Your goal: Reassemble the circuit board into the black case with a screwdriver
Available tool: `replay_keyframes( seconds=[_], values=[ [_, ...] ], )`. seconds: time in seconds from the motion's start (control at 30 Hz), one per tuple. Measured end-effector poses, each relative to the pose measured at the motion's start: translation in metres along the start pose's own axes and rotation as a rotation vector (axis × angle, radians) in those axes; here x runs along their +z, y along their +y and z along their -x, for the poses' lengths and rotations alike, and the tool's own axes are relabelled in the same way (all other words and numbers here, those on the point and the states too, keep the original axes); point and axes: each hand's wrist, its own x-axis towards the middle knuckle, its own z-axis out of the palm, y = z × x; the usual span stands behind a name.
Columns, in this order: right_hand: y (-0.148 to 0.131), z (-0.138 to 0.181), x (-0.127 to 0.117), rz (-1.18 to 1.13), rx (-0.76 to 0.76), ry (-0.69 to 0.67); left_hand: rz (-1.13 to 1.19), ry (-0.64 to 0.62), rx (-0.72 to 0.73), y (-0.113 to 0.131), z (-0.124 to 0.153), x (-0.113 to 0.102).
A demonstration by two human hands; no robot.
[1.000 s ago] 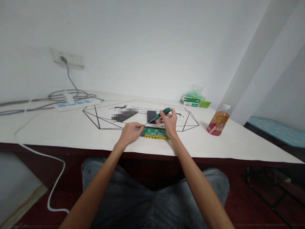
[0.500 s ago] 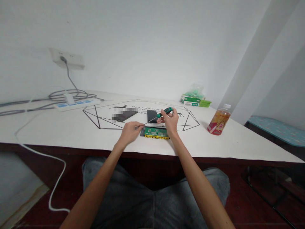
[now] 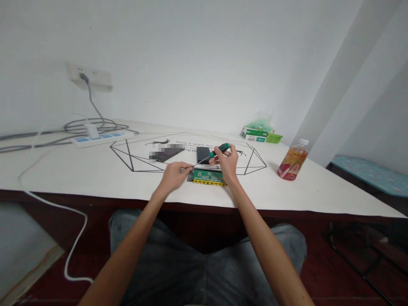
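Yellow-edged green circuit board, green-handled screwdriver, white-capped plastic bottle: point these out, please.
Yellow-edged green circuit board (image 3: 208, 174), head view: its green face.
Green-handled screwdriver (image 3: 212, 154), head view: handle's front end.
White-capped plastic bottle (image 3: 292, 161), head view: middle of its body.

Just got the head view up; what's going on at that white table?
A seated person's right hand grips a green-and-black-handled screwdriver with a thin metal shaft. The left hand pinches at or near its tip; whether it holds anything else is too small to tell. Between the hands lies a green rectangular circuit board with a yellow near edge, on the white table.
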Motion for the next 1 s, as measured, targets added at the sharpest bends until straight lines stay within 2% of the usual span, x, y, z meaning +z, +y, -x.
replay_keyframes(
  seconds=[0.43, 1.0],
  values=[
    [-0.0011, -0.0024, -0.0009, -0.047, 0.008, 0.016, -0.037, 0.002, 0.015, 0.003, 0.0003, -0.0006],
    [0.0005, -0.0001, -0.0006, -0.01, -0.009, -0.028, -0.075, 0.006, 0.054, 0.0026, 0.0007, 0.0013]
  ],
)
